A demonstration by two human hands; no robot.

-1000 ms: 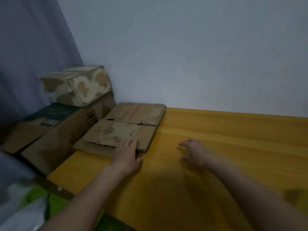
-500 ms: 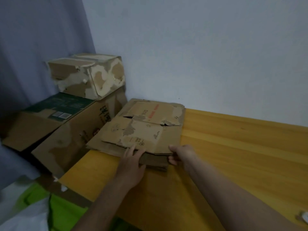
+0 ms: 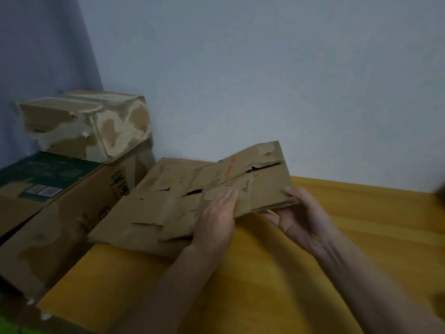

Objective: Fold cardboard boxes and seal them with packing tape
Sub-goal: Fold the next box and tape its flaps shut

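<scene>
A flattened cardboard box (image 3: 262,182) is tilted up off a stack of flattened boxes (image 3: 144,213) at the left end of the yellow table (image 3: 361,237). My right hand (image 3: 301,218) grips its near right corner, thumb on top and fingers underneath. My left hand (image 3: 214,218) lies with straight fingers on the box's near left part, partly over the stack. No tape is in view.
To the left, off the table, a worn assembled box (image 3: 86,126) sits on a large carton with a green top (image 3: 48,189). A pale wall stands close behind the table. A green surface shows at the bottom left corner.
My right hand moved from the bare table to the stack, took hold of the top flattened box and lifted it up and to the right. My left hand stayed on the cardboard.
</scene>
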